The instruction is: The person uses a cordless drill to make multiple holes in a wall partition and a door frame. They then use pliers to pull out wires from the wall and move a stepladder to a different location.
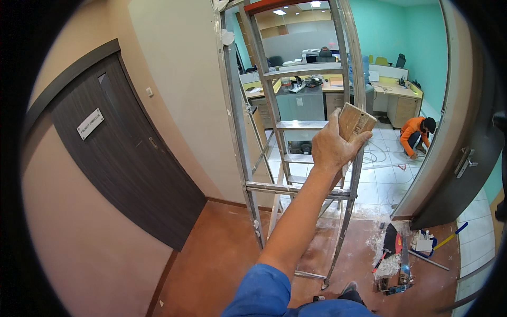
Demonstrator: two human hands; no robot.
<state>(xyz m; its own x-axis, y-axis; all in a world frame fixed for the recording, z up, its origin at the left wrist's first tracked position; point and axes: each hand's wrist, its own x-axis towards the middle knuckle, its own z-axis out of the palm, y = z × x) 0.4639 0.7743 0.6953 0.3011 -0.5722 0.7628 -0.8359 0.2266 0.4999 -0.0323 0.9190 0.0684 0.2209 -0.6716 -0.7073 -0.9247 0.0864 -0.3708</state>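
Note:
My left hand point(334, 143) is raised on an outstretched arm in front of the stepladder. Its fingers and thumb are closed around a light brown wooden block point(353, 120) with dusty, worn faces. Pale dust marks the fingers. Just behind the hand stands the aluminium stepladder point(300, 125), its rails and rungs spotted with white. I cannot tell whether the block touches the ladder's right rail. My right hand does not show.
A scraper-like tool with a black blade point(391, 235) lies amid white debris on the brown floor, beside a yellow-and-blue handle point(451, 239). A dark door point(124, 137) is at left; an open door point(467, 153) at right. Beyond, a person in orange point(413, 134) crouches near desks point(404, 95).

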